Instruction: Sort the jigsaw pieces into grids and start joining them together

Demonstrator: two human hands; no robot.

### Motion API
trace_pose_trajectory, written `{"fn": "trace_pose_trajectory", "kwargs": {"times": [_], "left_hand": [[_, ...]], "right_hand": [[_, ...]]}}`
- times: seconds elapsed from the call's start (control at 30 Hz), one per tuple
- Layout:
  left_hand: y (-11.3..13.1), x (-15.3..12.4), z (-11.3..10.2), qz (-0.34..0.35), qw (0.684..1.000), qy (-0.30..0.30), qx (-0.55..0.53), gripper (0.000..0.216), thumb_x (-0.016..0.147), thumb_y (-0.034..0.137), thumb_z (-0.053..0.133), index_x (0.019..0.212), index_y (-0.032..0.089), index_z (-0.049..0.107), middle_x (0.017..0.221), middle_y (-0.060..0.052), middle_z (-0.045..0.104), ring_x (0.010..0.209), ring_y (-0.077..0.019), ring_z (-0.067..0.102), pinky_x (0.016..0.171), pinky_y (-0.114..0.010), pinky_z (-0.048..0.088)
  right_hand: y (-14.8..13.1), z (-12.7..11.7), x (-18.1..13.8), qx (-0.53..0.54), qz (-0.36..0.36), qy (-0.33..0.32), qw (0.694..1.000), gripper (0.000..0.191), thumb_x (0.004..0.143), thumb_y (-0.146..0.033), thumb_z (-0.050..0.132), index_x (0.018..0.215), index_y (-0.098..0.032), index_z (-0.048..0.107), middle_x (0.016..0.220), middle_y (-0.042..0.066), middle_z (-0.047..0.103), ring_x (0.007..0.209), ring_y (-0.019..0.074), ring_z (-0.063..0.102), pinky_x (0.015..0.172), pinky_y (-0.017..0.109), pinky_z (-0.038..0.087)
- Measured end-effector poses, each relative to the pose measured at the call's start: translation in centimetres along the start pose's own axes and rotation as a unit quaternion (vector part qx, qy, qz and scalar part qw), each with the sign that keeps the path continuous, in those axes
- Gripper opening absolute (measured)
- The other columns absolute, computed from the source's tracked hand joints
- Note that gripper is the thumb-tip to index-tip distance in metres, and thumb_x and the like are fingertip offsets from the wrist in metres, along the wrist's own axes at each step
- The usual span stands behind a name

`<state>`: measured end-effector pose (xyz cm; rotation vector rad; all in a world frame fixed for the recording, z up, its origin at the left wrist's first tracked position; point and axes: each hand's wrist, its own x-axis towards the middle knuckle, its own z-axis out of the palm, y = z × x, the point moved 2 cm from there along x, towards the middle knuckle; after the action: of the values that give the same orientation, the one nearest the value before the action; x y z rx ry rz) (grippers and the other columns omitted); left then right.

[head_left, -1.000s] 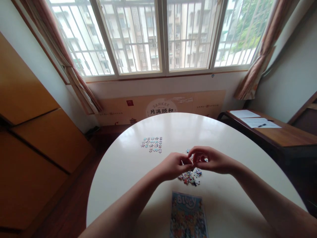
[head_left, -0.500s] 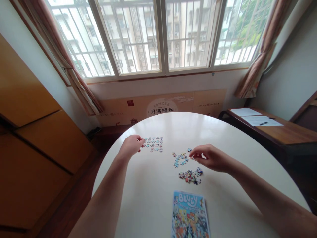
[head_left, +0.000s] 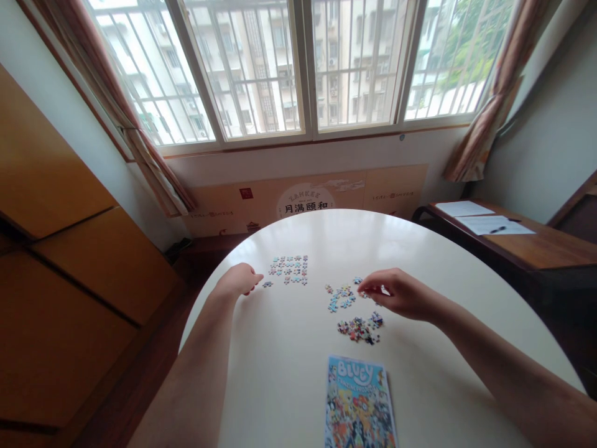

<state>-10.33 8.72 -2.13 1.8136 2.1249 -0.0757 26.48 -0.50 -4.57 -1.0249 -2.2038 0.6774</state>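
Note:
My left hand (head_left: 240, 280) hovers low at the left of the table, its index finger stretched out and nothing visible in its grip. Just beyond its fingertips lies a single jigsaw piece (head_left: 267, 284). Rows of spaced jigsaw pieces (head_left: 289, 271) form a block to its right. My right hand (head_left: 394, 292) is over the right end of a loose group of light-blue jigsaw pieces (head_left: 342, 297). Its thumb and fingertips are drawn together, and whatever is between them is too small to make out. Below it sits a denser pile of mixed-colour jigsaw pieces (head_left: 360, 328).
A blue picture sheet or booklet marked "Bluey" (head_left: 359, 401) lies near the front of the round white table (head_left: 275, 373). At right, a wooden desk (head_left: 555, 242) holds papers (head_left: 489, 225) and a pen. A printed cardboard panel (head_left: 209, 199) stands under the window.
My left hand has drawn back slightly left and down from the rows, and a single piece now lies loose beside its fingers. My right hand has stayed nearly in place.

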Motion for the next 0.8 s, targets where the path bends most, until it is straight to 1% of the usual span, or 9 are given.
{"fn": "trace_pose_trajectory", "kwargs": {"times": [0.07, 0.13, 0.27, 0.37, 0.53, 0.8], "left_hand": [[-0.2, 0.3, 0.2, 0.004, 1.0, -0.004, 0.025, 0.032, 0.081, 0.041, 0.058, 0.059, 0.018, 0.059, 0.069, -0.007, 0.071, 0.059, -0.0182, 0.061, 0.059, -0.027, 0.041], [-0.2, 0.5, 0.5, 0.012, 0.999, -0.01, 0.038, 0.033, 0.079, 0.045, 0.06, 0.06, 0.018, 0.059, 0.069, -0.007, 0.07, 0.061, -0.019, 0.06, 0.059, -0.028, 0.039], [0.1, 1.1, 1.0, 0.02, 0.998, 0.024, 0.051, 0.034, 0.078, 0.05, 0.061, 0.069, 0.018, 0.063, 0.08, -0.009, 0.072, 0.07, -0.0212, 0.063, 0.06, -0.028, 0.039], [0.5, 1.6, 1.5, 0.028, 0.997, 0.036, 0.06, 0.037, 0.079, 0.053, 0.059, 0.072, 0.018, 0.065, 0.082, -0.009, 0.072, 0.073, -0.0221, 0.063, 0.059, -0.029, 0.038], [1.0, 1.9, 2.1, 0.036, 0.997, 0.038, 0.048, 0.039, 0.079, 0.055, 0.06, 0.071, 0.018, 0.065, 0.077, -0.008, 0.07, 0.07, -0.0222, 0.062, 0.059, -0.03, 0.037], [1.0, 1.6, 2.2, 0.032, 0.998, 0.046, 0.028, 0.04, 0.08, 0.057, 0.06, 0.068, 0.019, 0.062, 0.07, -0.006, 0.067, 0.065, -0.021, 0.061, 0.058, -0.03, 0.035]], "right_hand": [[0.0, 0.0, 0.0, -0.001, 0.001, 0.002, 1.0, 0.021, 0.089, -0.02, 0.056, 0.098, -0.019, 0.075, 0.086, 0.004, 0.074, 0.075, 0.0131, 0.065, 0.071, 0.027, 0.051], [0.0, 0.0, 0.0, -0.003, 0.002, 0.0, 1.0, 0.021, 0.089, -0.021, 0.056, 0.098, -0.019, 0.075, 0.086, 0.004, 0.074, 0.075, 0.0134, 0.065, 0.071, 0.027, 0.051], [0.1, -0.1, 0.0, -0.007, 0.003, 0.0, 1.0, 0.021, 0.09, -0.022, 0.056, 0.099, -0.02, 0.075, 0.087, 0.003, 0.074, 0.075, 0.0134, 0.065, 0.071, 0.027, 0.051], [0.1, -0.1, 0.0, -0.007, 0.001, 0.0, 1.0, 0.021, 0.09, -0.022, 0.057, 0.099, -0.02, 0.075, 0.087, 0.003, 0.074, 0.074, 0.0129, 0.065, 0.071, 0.027, 0.051], [0.0, -0.1, 0.0, -0.011, -0.004, -0.004, 1.0, 0.021, 0.09, -0.02, 0.056, 0.099, -0.02, 0.075, 0.086, 0.003, 0.074, 0.073, 0.0122, 0.065, 0.07, 0.026, 0.05], [0.0, 0.0, 0.0, -0.016, -0.003, -0.004, 1.0, 0.021, 0.09, -0.019, 0.057, 0.099, -0.021, 0.075, 0.087, 0.002, 0.073, 0.074, 0.0122, 0.065, 0.07, 0.025, 0.05]]}}
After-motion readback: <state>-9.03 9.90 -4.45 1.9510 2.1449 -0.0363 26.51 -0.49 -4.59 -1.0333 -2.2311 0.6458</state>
